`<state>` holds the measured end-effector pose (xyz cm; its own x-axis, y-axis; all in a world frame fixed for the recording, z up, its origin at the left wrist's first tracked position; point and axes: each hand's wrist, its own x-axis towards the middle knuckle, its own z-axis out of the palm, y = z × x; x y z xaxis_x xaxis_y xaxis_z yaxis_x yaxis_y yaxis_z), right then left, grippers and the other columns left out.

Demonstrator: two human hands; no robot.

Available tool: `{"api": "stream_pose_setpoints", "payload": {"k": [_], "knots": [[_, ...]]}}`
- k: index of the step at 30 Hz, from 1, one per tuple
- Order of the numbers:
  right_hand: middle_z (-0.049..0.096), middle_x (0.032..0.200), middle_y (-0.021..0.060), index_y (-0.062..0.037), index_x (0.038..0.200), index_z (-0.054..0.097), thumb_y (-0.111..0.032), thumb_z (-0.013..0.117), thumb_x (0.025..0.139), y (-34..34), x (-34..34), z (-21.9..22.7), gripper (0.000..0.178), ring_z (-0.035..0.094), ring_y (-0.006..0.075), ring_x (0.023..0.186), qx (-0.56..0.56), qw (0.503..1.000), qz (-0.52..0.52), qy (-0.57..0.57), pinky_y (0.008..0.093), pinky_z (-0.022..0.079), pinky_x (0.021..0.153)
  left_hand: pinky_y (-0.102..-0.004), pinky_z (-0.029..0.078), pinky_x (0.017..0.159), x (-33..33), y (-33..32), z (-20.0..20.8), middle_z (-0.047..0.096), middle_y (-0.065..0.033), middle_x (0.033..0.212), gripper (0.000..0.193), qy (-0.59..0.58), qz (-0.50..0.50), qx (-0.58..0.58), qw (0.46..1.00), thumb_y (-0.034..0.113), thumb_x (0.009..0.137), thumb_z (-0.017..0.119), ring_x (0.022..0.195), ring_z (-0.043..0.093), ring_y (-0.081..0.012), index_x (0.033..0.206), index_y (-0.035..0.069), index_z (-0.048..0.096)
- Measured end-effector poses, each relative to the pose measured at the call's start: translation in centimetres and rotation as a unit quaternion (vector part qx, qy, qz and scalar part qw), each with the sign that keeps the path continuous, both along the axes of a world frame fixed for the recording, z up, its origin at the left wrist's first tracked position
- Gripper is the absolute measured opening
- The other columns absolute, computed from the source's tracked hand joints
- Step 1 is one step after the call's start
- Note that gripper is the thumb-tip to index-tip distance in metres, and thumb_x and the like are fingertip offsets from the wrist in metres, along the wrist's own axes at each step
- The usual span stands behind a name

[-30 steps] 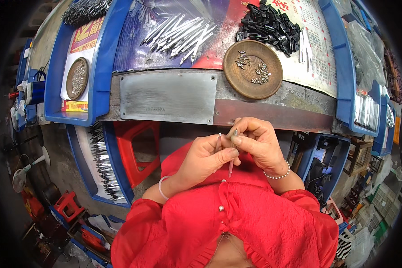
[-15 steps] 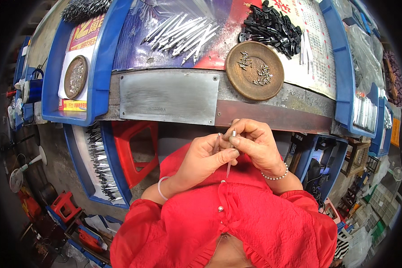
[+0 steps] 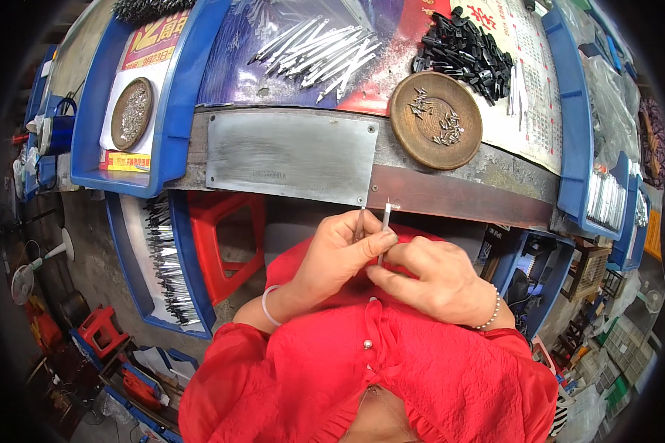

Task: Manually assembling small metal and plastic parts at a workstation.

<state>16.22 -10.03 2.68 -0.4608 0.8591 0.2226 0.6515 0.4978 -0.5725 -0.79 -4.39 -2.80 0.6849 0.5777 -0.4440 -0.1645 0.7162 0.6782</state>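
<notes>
My left hand is closed around a slim silver rod, which stands upright between thumb and fingers. At the rod's top a small bright piece sticks out to the right. The same hand also holds a thin, dark metal tool with a pointed top, perhaps tweezers. Close against the rod's lower part, my right hand has its fingers curled in. What they grip is hidden behind the knuckles. Both hands are in front of the bench edge, over my lap.
On the bench lie a pile of silver slim pieces, a heap of black parts and a brown round dish with small metal bits. Blue trays flank it. A metal plate covers the front edge; a red stool stands below.
My right hand has dropped from the rod's top to its lower part and turned knuckles-up. The rod now shows taller above my left hand. The view has shifted slightly.
</notes>
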Motion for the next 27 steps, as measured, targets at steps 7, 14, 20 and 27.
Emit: {"api": "stream_pose_setpoints", "payload": {"k": [7, 14, 20, 27], "knots": [[0.049, 0.076, 0.004, -0.0036, 0.086, 0.062, -0.01, 0.063, 0.064, 0.4, -0.9, -1.1, 0.024, 0.051, 0.0142, 0.063, 0.108, 0.993, 0.04, 0.004, 0.0256, 0.042, 0.05, -0.0182, 0.039, 0.055, -0.3, -0.1, 0.0, 0.056, 0.0019, 0.072, 0.015, -0.012, -0.011, 0.006, 1.0, 0.015, 0.09, 0.059, 0.065, 0.047, -0.0026, 0.083, 0.002, 0.057], [0.058, 0.08, 0.0076, -0.002, 0.087, 0.063, -0.001, 0.07, 0.066, 1.1, -0.3, -0.1, 0.022, 0.056, 0.0198, 0.062, 0.032, 0.975, -0.089, 0.199, 0.0276, 0.046, 0.05, -0.0169, 0.036, 0.053, -1.2, 0.4, 1.5, 0.056, -0.0059, 0.081, 0.024, 0.004, -0.026, 0.071, 0.997, 0.023, 0.099, 0.04, 0.055, 0.041, -0.0035, 0.104, 0.001, 0.048], [0.058, 0.081, 0.0087, 0.0027, 0.093, 0.06, -0.002, 0.064, 0.082, 0.5, -0.6, -1.0, 0.014, 0.057, 0.0114, 0.068, -0.168, 0.899, -0.156, 0.374, 0.0237, 0.046, 0.057, -0.0172, 0.037, 0.053, -1.7, 0.5, 1.5, 0.055, -0.0069, 0.085, 0.02, -0.004, -0.025, 0.121, 0.992, 0.017, 0.099, 0.038, 0.056, 0.042, -0.0043, 0.109, 0.001, 0.044], [0.06, 0.086, 0.0107, 0.0043, 0.093, 0.057, -0.002, 0.062, 0.084, 0.4, -1.8, -1.5, 0.012, 0.058, 0.01, 0.067, -0.34, 0.757, -0.188, 0.526, 0.0205, 0.049, 0.056, -0.0216, 0.046, 0.067, -1.6, 0.2, 1.2, 0.058, -0.006, 0.09, 0.012, -0.025, 0.028, 0.087, 0.996, 0.008, 0.095, 0.047, 0.073, 0.053, -0.0073, 0.102, -0.001, 0.048]]}}
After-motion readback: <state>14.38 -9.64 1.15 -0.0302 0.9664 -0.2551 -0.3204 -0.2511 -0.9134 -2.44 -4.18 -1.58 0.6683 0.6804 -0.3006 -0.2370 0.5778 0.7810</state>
